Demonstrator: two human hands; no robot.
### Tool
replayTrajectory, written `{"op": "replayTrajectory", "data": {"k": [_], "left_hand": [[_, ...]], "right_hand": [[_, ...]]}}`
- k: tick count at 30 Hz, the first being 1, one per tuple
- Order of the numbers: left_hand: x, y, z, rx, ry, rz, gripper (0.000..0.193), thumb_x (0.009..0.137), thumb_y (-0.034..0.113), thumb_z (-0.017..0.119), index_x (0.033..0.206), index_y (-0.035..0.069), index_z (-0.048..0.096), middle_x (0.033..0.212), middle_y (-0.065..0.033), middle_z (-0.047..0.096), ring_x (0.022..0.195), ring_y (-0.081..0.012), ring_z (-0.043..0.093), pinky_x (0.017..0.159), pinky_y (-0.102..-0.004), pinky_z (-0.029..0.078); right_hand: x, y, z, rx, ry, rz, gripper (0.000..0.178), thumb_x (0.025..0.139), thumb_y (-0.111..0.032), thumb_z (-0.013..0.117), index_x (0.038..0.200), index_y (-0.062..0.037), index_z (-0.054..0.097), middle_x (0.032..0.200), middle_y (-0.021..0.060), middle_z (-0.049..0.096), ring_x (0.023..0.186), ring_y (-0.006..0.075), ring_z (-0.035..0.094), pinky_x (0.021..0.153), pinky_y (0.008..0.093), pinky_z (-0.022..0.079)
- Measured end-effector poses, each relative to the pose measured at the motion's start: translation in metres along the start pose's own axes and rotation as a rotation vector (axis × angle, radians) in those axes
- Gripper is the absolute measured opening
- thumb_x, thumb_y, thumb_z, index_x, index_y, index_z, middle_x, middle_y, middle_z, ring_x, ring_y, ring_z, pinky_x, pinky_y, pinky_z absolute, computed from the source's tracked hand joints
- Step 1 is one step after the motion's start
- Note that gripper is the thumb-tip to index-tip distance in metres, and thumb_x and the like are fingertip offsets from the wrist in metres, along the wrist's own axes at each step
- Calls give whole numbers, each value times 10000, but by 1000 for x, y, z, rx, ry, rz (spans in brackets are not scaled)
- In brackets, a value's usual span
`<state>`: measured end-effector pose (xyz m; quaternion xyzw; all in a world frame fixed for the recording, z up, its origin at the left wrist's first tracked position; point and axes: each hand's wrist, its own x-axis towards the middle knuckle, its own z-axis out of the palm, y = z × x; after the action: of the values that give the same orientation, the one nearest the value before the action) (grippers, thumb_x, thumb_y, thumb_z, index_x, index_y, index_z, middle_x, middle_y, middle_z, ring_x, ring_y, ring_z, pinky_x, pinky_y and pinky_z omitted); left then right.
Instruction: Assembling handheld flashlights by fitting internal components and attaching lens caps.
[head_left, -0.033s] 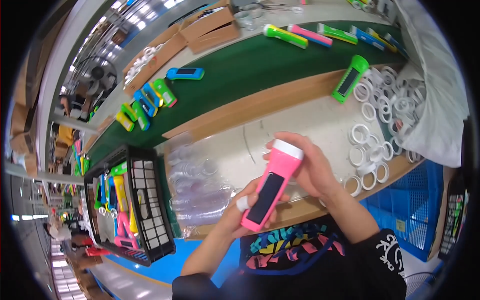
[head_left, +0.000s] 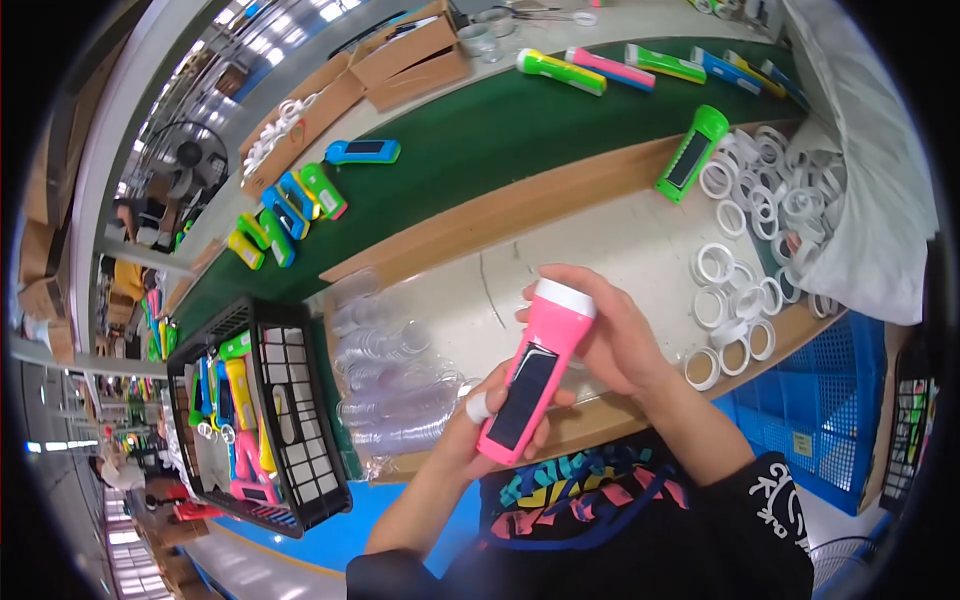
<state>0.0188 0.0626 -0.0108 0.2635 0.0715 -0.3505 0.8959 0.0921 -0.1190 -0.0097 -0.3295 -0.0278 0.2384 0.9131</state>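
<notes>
A pink flashlight with a dark panel on its body and a white ring round its head is held tilted in front of me. My left hand wraps round its lower body; a white covering is on one of that hand's fingers. My right hand curls round the head end, its fingers partly hidden behind the ring. Loose white rings lie to the right of my right hand. Beyond them a green flashlight leans on the cardboard edge. Stacked clear round discs lie left of my hands.
A black crate of colourful flashlights stands at the left. Along the green belt lie several more flashlights. A cardboard strip borders the work surface. A blue basket is at the right, below a whitish plastic sheet.
The view has shifted very slightly, so everything sits a little further left. Both hands keep hold of the pink flashlight, with no visible change of grip.
</notes>
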Motion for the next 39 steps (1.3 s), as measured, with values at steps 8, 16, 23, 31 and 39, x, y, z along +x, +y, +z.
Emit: {"op": "replayTrajectory", "data": {"k": [8,16,23,31,39], "left_hand": [[6,-13,24,1428,449,418,744,778,161,709,1373,58,273,1125,-146,550,992,-210,572,853,-323,445],[-4,-44,38,-104,58,15,661,763,236,716,1284,72,343,869,-108,509,566,-133,491,447,-236,397],[15,-44,29,1350,378,522,632,799,181,660,1308,26,318,1063,-181,583,833,-305,638,745,-372,511],[32,-39,7,1580,417,567,640,764,135,668,1298,14,338,1105,-226,571,941,-363,618,803,-406,501],[19,-39,12,31,-56,24,594,776,277,680,1235,19,406,952,-122,554,733,-203,564,628,-306,473]], "right_hand": [[-5,-2,4,-39,104,-89,376,905,-269,572,1193,-58,454,1086,124,551,1046,272,573,890,393,481],[-10,-2,12,188,5,-96,273,836,-273,630,955,-103,453,990,142,583,1048,335,580,968,444,438],[-15,0,-1,-243,158,-161,191,865,-113,567,1015,-30,484,1000,142,561,1062,284,582,898,363,474],[-13,-3,-18,-124,177,-137,344,921,-193,517,1216,-25,461,1096,129,550,1089,251,552,861,346,484],[-15,-7,-12,134,-20,-29,420,963,-283,431,1303,-38,427,1170,140,542,1115,251,523,961,378,419]]}}
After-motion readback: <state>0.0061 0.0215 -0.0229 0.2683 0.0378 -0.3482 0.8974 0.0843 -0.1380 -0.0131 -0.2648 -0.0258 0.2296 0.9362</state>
